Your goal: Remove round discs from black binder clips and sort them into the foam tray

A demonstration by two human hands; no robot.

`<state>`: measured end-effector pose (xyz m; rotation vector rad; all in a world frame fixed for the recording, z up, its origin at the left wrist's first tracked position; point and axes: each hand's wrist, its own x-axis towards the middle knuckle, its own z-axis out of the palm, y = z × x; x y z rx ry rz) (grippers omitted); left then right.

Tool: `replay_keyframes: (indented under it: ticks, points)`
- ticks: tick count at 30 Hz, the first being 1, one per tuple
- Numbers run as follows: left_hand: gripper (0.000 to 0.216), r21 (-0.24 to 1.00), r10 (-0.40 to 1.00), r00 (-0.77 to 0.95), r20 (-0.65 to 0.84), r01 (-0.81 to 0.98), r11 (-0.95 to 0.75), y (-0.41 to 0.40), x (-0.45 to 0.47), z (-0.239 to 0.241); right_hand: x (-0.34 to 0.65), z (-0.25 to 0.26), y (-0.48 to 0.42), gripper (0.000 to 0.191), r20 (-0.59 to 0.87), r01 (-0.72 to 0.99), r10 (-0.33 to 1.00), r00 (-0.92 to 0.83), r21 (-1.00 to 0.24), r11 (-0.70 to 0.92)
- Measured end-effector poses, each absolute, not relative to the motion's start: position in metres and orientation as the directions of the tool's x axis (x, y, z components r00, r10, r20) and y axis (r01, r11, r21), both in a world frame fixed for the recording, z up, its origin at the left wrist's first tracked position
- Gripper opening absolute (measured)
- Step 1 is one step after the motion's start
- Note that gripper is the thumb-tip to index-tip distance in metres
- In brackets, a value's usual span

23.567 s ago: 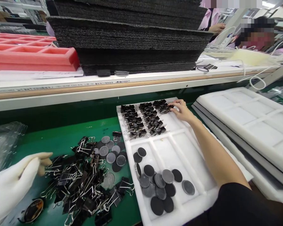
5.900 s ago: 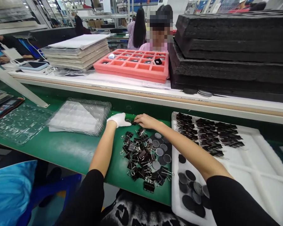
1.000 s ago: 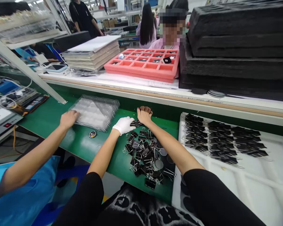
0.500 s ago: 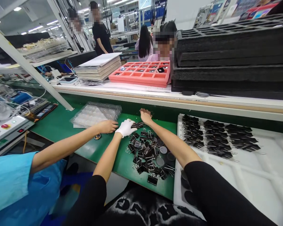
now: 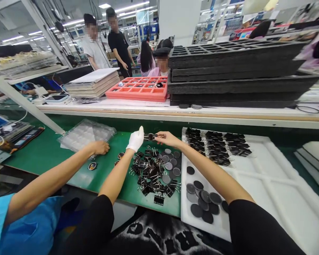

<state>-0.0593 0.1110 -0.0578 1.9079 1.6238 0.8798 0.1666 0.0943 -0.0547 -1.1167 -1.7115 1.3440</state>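
Observation:
My left hand (image 5: 135, 141), in a white glove with the thumb up, grips one side of a black binder clip (image 5: 150, 137) with wire handles. The bare fingers of my right hand (image 5: 167, 139) pinch its other side; whether more than one clip is between the hands I cannot tell. Below them a pile of loose binder clips (image 5: 151, 171) lies on the green mat (image 5: 138, 196). Grey round discs (image 5: 166, 179) lie along the pile's right side. Two small round pieces (image 5: 120, 155) are partly hidden behind my left wrist.
To the left, a co-worker's hand (image 5: 100, 147) is beside clear plastic trays (image 5: 86, 132) and a small round part (image 5: 92, 165). At right, a white foam tray (image 5: 266, 184) carries rows of binder clips (image 5: 215, 147) and black discs (image 5: 207, 217). A shelf edge (image 5: 138, 115) runs behind.
The view has turned right. My right hand has left the brownish round pieces at the mat's back and come to the clip by my left hand. The co-worker's hand has drawn away from my glove.

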Motion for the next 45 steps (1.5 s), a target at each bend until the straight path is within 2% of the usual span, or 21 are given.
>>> replay_keyframes:
  ticks: [4,7,9,10,13,15,17,21,25,28,33,40,45]
  points:
    - [0.080,0.686,0.974,0.167,0.153,0.691,-0.226,0.105,-0.030,-0.049,0.187,-0.053,0.071,0.042,0.023,0.212,0.942,-0.335,-0.972,0.099]
    - [0.070,0.642,0.955,0.282,0.087,0.717,-0.270,0.090,-0.048,-0.034,0.206,-0.050,0.055,0.040,0.041,0.238,0.968,-0.247,-0.966,0.101]
    - [0.052,0.603,0.946,0.322,0.028,0.750,-0.273,0.073,-0.091,-0.015,0.224,-0.046,0.042,0.039,0.050,0.270,0.981,-0.188,-0.958,0.100]
    - [0.050,0.580,0.946,0.325,0.002,0.770,-0.266,0.063,-0.121,-0.004,0.235,-0.042,0.034,0.038,0.054,0.288,0.985,-0.161,-0.953,0.099]
    - [0.084,0.517,0.948,0.311,-0.064,0.823,-0.235,0.031,-0.220,0.026,0.279,-0.032,0.006,0.040,0.064,0.333,0.994,-0.084,-0.939,0.089]
    - [0.070,0.490,0.954,0.285,-0.095,0.848,-0.204,0.018,-0.269,0.036,0.318,-0.029,-0.014,0.046,0.069,0.364,0.997,-0.015,-0.929,0.070]
    - [0.065,0.482,0.954,0.277,-0.111,0.855,-0.192,0.021,-0.286,0.035,0.363,-0.032,-0.032,0.051,0.092,0.425,0.990,0.108,-0.904,0.038]
    - [0.053,0.511,0.934,0.318,-0.161,0.837,-0.197,0.078,-0.212,-0.003,0.450,-0.049,-0.061,0.068,0.172,0.518,0.906,0.386,-0.854,-0.058]
    - [0.060,0.538,0.888,0.404,-0.222,0.810,-0.234,0.134,-0.097,-0.056,0.508,-0.071,-0.082,0.065,0.212,0.572,0.803,0.557,-0.799,-0.185]
    - [0.063,0.523,0.879,0.406,-0.248,0.820,-0.232,0.148,-0.066,-0.071,0.526,-0.084,-0.087,0.052,0.192,0.618,0.803,0.563,-0.744,-0.255]
    - [0.062,0.497,0.894,0.371,-0.252,0.842,-0.209,0.144,-0.076,-0.069,0.531,-0.099,-0.079,0.032,0.160,0.704,0.870,0.466,-0.663,-0.255]
    - [0.061,0.476,0.901,0.362,-0.241,0.853,-0.215,0.142,-0.077,-0.072,0.530,-0.118,-0.075,0.026,0.214,0.767,0.887,0.410,-0.607,-0.209]
    - [0.058,0.476,0.906,0.371,-0.202,0.846,-0.241,0.140,-0.077,-0.074,0.530,-0.128,-0.076,0.045,0.342,0.780,0.823,0.454,-0.600,-0.180]
